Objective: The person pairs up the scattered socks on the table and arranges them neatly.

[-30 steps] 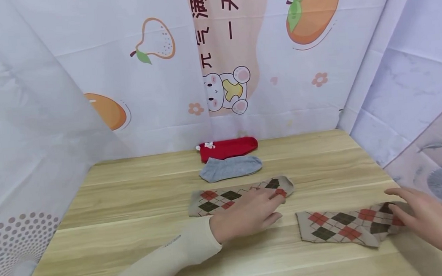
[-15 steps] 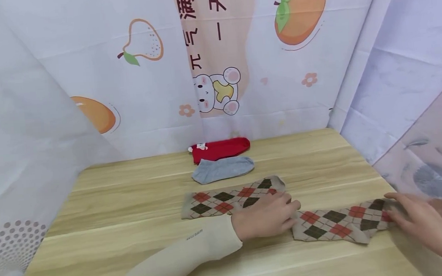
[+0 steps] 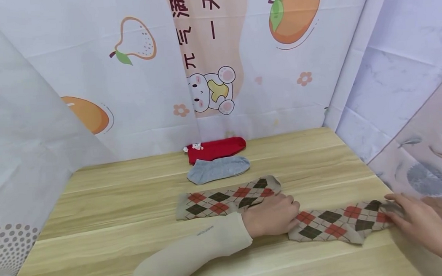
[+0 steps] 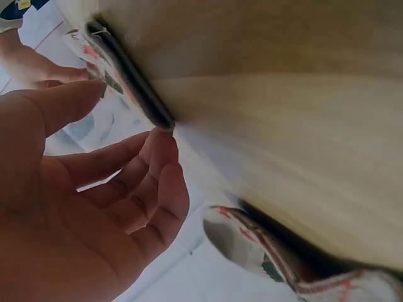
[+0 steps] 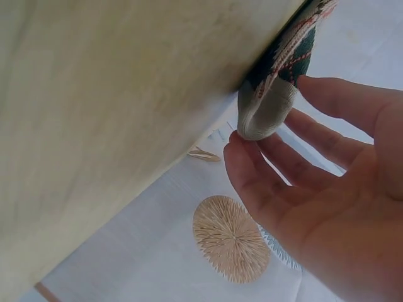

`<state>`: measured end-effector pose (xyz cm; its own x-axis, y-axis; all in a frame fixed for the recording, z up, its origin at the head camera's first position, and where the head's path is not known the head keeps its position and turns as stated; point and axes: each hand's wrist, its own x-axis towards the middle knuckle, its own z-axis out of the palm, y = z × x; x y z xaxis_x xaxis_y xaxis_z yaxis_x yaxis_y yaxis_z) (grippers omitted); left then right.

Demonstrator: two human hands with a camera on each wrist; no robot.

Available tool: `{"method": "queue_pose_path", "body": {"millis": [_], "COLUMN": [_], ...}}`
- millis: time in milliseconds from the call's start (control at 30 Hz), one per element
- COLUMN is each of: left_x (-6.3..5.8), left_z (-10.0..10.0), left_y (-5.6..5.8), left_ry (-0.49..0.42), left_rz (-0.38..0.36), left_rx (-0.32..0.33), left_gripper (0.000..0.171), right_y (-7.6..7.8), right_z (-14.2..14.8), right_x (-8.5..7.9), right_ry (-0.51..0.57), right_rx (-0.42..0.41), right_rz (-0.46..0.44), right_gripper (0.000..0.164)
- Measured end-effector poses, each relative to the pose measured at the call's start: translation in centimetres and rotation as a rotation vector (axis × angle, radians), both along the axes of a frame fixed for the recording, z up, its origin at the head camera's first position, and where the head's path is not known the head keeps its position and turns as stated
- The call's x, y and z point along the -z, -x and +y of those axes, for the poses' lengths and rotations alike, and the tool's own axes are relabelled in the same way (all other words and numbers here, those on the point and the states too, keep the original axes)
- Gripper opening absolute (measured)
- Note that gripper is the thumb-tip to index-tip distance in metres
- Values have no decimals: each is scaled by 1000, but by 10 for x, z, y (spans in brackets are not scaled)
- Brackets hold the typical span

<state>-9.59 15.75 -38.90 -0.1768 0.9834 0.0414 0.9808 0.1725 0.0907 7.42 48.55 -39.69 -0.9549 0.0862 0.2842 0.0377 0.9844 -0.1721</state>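
Observation:
A beige argyle sock [image 3: 334,226] with red and dark green diamonds lies at the right of the table. My left hand [image 3: 273,215] is at its cuff; in the left wrist view, curled fingertips [image 4: 165,141] meet the cuff's corner and the thumb overlaps its side. My right hand [image 3: 420,223] holds the toe end, and the right wrist view has the grey toe [image 5: 267,113] between thumb and fingers. Just behind my left hand a matching argyle sock [image 3: 217,201] lies flat, its heel partly hidden by that hand.
Behind the argyle socks lie a grey ankle sock [image 3: 219,169] and, farther back, a red sock [image 3: 219,149] with a white figure at its cuff. Printed white curtains [image 3: 138,96] enclose the wooden table [image 3: 107,204] at the back and sides.
My left hand has moved right and down from over the farther argyle sock to the nearer one's cuff. My right hand has stayed at the toe. The head view has shifted slightly right.

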Motion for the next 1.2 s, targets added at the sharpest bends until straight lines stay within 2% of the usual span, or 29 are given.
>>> {"method": "queue_pose_path", "body": {"millis": [67, 200, 300, 367, 533, 700, 767, 900, 1067, 1200], "left_x": [1, 4, 5, 5, 5, 1, -1, -3, 0, 2], "left_z": [2, 5, 6, 6, 4, 0, -2, -5, -6, -11], "left_y": [-2, -4, -4, -5, -4, 0, 2, 4, 5, 6], "left_ry": [2, 1, -1, -1, 12, 21, 22, 4, -8, -16], "left_rz": [11, 57, 53, 21, -55, -87, -123, -210, -240, -259], "left_rx": [-1, 5, 20, 29, 51, 91, 101, 91, 77, 63], "left_gripper": [15, 12, 8, 6, 13, 13, 13, 12, 14, 15], "right_y": [1, 3, 1, -1, -7, -11, -12, -15, -17, -16], "right_z": [1, 4, 5, 5, 3, 6, 7, 11, 13, 14], "right_x": [-1, -3, -2, -1, -1, -2, -3, -1, -2, -6], "right_ry": [-8, 2, -4, -21, -16, 32, 46, 34, -5, -80], "right_rx": [12, 34, 35, 30, 27, 35, 38, 34, 15, -43], "right_rz": [-37, -182, -242, -221, -146, -189, -200, -130, -37, 99], "right_gripper": [37, 22, 11, 14, 21, 23, 23, 20, 15, 21]}}
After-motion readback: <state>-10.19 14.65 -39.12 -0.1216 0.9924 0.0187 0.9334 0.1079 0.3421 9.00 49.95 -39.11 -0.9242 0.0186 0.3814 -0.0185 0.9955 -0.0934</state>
